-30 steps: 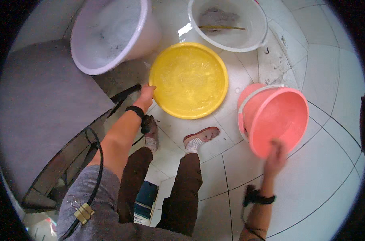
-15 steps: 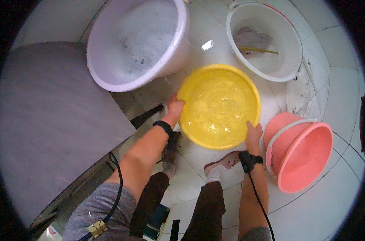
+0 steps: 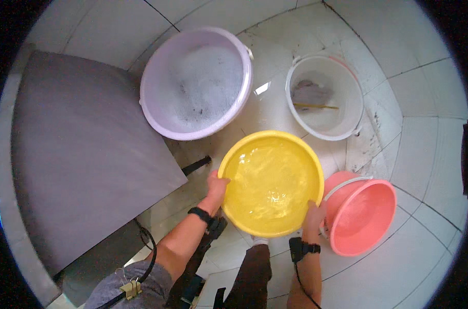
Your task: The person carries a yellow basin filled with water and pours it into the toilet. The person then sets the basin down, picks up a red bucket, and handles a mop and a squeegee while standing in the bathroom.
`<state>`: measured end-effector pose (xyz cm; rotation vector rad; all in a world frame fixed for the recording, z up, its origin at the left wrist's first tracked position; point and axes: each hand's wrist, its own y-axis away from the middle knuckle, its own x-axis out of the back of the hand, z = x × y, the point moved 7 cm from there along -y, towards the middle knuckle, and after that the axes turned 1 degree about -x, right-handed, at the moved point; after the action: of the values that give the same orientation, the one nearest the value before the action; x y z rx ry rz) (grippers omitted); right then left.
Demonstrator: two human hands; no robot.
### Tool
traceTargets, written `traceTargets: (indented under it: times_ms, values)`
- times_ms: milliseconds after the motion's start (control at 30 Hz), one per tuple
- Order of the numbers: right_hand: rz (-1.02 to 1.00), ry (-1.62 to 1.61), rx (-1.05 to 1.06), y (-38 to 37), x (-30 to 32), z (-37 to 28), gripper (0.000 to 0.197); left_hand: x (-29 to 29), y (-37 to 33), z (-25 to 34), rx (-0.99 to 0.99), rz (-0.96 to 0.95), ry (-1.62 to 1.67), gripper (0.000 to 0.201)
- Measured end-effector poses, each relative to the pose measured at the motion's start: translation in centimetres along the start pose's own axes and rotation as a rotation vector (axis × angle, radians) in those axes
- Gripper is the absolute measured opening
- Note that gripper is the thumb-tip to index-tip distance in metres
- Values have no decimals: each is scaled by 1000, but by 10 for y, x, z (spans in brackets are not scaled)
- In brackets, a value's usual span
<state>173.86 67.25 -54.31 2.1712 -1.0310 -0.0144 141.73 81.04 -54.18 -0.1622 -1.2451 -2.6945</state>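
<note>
Yellow basin [image 3: 271, 184], moved nearer, hides the right shoe.

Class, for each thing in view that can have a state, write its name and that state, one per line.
Yellow basin: held at both sides, clear liquid inside
Left grip: closed on the basin's left edge
Right grip: closed on its right edge
Purple tub: holding foamy liquid
White bucket: open, grey clump and stick inside
Pink bucket: open, handle lowered
</note>
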Motion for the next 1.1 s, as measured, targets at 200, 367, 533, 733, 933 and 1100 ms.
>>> traceTargets:
  times_ms: [200,367,533,733,933,1100]
  values:
    - [74,87,13,65,53,-70,25,10,73,23,44,23,17,22]
    - [89,3,-16,106,75,-111,24,17,122,65,53,4,21,19]
    - [74,-135,7,160,96,-178,25,23,183,127,-5,-43,-109,16]
    - [-39,-127,96,202,90,-245,29,47,211,171,-152,-74,-162,17]
    - [-90,-91,57,245,69,-276,32,91,245,236,-258,-181,-203,21]
    - [-220,-46,119,262,77,-361,34,95,297,306,-473,-232,-143,20]
